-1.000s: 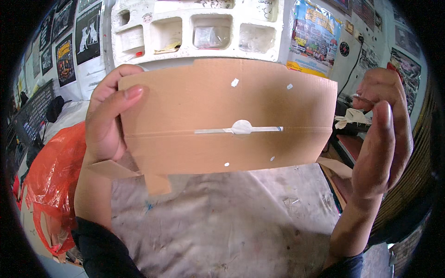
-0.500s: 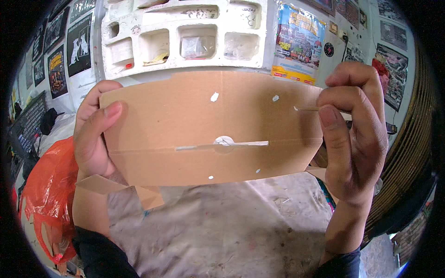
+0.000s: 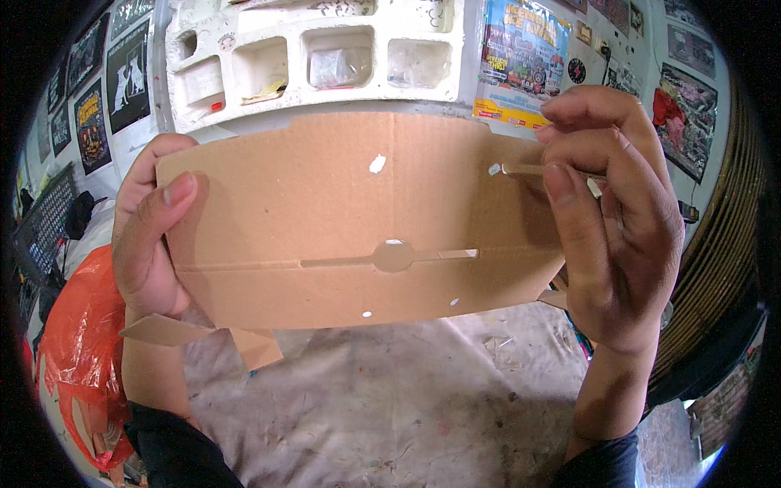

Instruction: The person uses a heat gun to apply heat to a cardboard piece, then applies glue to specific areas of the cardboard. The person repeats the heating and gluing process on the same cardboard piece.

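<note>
A creased brown cardboard piece (image 3: 268, 203) is held up in front of me. It has a slot with a round cutout (image 3: 392, 256) along its fold and several small holes, two above the fold and two below. My left hand (image 3: 154, 224) grips its left edge, thumb on the near face and fingers behind. My right hand (image 3: 614, 220), at the right end, pinches a thin pale stick (image 3: 527, 169) between thumb and fingers. The stick's tip is at the upper right hole (image 3: 495, 169); whether it enters cannot be seen. A small whitish bit (image 3: 594, 189) shows by the right fingers.
A stained cloth (image 3: 390, 407) covers the surface below. An orange plastic bag (image 3: 81, 350) stands at the left. Beyond the cardboard, a white foam tray (image 3: 268, 73) with compartments holds small packets. Posters (image 3: 521, 61) hang on the wall, and a ribbed brown panel (image 3: 716, 260) rises at the right.
My right hand has moved the stick's tip left and up to the upper right hole. The cardboard has shifted slightly left and tilted, so less light shows through its slot.
</note>
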The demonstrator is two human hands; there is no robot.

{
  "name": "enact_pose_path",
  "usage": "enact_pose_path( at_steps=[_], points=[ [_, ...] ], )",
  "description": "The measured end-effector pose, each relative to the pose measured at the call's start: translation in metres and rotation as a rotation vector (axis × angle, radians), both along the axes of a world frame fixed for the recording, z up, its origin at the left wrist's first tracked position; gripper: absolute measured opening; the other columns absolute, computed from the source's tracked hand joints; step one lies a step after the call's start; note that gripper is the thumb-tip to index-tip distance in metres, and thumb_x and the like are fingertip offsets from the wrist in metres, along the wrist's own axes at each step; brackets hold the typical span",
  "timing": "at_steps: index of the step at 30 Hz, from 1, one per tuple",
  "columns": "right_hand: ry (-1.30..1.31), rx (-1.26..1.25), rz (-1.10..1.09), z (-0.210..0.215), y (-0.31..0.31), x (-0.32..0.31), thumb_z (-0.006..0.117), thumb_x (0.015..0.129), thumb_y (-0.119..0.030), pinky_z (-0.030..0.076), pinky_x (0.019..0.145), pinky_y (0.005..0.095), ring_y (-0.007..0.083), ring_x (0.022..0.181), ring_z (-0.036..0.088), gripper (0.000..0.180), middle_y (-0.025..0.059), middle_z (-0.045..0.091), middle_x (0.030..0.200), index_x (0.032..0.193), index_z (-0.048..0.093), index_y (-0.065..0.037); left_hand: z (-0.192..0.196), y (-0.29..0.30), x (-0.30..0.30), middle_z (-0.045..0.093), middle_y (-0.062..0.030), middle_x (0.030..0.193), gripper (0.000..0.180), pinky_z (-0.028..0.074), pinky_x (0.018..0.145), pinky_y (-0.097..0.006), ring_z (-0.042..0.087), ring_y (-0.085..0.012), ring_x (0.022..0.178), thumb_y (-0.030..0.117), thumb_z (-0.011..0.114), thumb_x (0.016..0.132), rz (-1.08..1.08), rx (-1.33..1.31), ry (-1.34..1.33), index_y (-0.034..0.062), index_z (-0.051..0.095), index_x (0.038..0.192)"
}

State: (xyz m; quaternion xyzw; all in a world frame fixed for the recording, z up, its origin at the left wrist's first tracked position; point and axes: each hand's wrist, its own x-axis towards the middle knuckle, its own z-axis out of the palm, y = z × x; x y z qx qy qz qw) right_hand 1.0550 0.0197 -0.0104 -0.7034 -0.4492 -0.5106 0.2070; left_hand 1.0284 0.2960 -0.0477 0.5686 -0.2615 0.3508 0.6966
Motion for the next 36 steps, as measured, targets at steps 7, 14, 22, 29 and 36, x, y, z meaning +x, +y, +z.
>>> enact_pose_path(
  at_steps=[7, 14, 22, 29, 36],
  points=[
    [0.006, -0.028, -0.008, -0.001, 0.001, 0.001, 0.049, 0.076, -0.001, 0.039, 0.075, 0.0272, 0.0197, 0.084, 0.049, 0.005, 0.0153, 0.05, 0.095, 0.074, 0.051, 0.003, 0.0, -0.002, 0.002, 0.055, -0.006, 0.078, 0.028, 0.042, 0.066, -0.02, 0.053, -0.0101, 0.071, 0.015, 0.057, 0.073, 0.012, 0.004, 0.004, -0.0004, 0.048, 0.095],
    [-0.009, -0.033, -0.023, -0.002, 0.002, 0.003, 0.05, 0.074, -0.002, 0.039, 0.074, 0.0268, 0.0192, 0.083, 0.049, 0.004, 0.0149, 0.05, 0.094, 0.073, 0.051, 0.002, -0.001, -0.002, 0.002, 0.055, -0.0064, 0.078, 0.029, 0.042, 0.067, -0.02, 0.053, -0.0104, 0.071, 0.016, 0.057, 0.073, 0.016, 0.013, 0.002, -0.0008, 0.048, 0.095],
    [-0.029, -0.048, -0.031, -0.002, 0.001, 0.004, 0.05, 0.074, -0.002, 0.039, 0.074, 0.0267, 0.0191, 0.083, 0.049, 0.005, 0.0145, 0.05, 0.093, 0.072, 0.051, 0.002, -0.001, -0.004, 0.002, 0.054, -0.0062, 0.078, 0.029, 0.042, 0.066, -0.02, 0.053, -0.0101, 0.071, 0.016, 0.057, 0.073, 0.043, 0.007, 0.008, -0.0006, 0.048, 0.095],
    [-0.002, -0.04, -0.029, -0.001, 0.003, 0.002, 0.051, 0.075, -0.002, 0.039, 0.074, 0.0267, 0.0197, 0.084, 0.049, 0.005, 0.0152, 0.05, 0.093, 0.072, 0.05, 0.002, -0.001, -0.003, 0.002, 0.054, -0.0064, 0.079, 0.031, 0.042, 0.067, -0.02, 0.053, -0.0103, 0.072, 0.017, 0.057, 0.073, 0.058, 0.01, 0.018, -0.001, 0.048, 0.096],
    [0.079, 0.178, 0.104, 0.0, -0.013, 0.013, 0.05, 0.08, -0.007, 0.039, 0.075, 0.027, 0.0171, 0.084, 0.051, 0.011, 0.0128, 0.052, 0.096, 0.082, 0.055, 0.003, 0.002, 0.014, 0.015, 0.058, -0.0093, 0.09, 0.029, 0.043, 0.072, -0.021, 0.056, -0.0118, 0.079, 0.01, 0.056, 0.078, 0.098, 0.044, 0.019, -0.0027, 0.048, 0.102]
  ],
)
